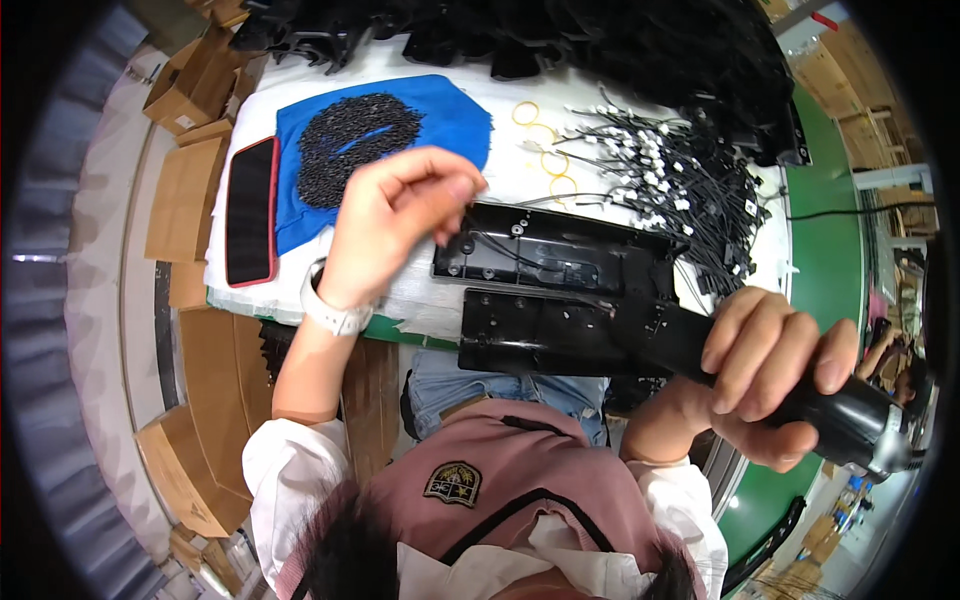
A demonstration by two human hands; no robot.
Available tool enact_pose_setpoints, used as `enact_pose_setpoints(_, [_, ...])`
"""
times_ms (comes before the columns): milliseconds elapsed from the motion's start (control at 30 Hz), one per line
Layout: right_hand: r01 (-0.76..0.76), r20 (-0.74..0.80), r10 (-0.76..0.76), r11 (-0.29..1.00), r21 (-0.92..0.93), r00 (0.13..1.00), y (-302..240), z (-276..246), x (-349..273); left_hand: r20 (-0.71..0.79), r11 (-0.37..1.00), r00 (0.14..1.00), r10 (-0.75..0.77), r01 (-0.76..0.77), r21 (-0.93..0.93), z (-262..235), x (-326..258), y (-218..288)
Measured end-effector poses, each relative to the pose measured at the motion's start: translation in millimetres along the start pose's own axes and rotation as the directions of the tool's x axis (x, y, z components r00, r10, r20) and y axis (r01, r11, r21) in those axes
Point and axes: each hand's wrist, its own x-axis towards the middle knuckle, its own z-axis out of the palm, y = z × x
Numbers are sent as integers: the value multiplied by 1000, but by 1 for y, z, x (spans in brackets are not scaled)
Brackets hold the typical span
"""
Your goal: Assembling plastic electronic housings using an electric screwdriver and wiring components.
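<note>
My right hand (765,375) is wrapped round a black electric screwdriver (665,335), whose thin bit points left over the lower black plastic housing (535,335). Beyond it lies a matching upper housing (510,255) with round screw posts and a thin black cable inside. My left hand (405,215), a white band on its wrist, hovers by the upper housing's left corner. Its thumb and fingers are pinched together, and whatever is between them is too small to make out. Past that hand, a heap of tiny black screws (345,140) rests on a blue cloth (440,105).
A red-edged phone (251,210) lies left of the cloth. Yellow rubber bands (555,162) and a pile of black cables with white connectors (690,190) lie beyond the housings. Black plastic parts (600,45) are heaped at the back. Cardboard boxes (185,205) stand at the left.
</note>
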Motion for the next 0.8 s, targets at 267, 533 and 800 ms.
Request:
enact_pose_setpoints(267, [219, -69, -210, 956, 193, 975, 1, 10, 21, 231, 938, 973, 2, 78, -337, 52, -19, -6])
enact_pose_setpoints(533, [215, -33, -213, 971, 102, 977, -3, 5, 15, 245, 922, 970, -9, 102, -373, 57, -18, -13])
enact_pose_setpoints(800, [215, 55, -222, 970, 113, 973, -1, 1, 11, 249, 881, 965, -80, 185, -434, 61, -19, -17])
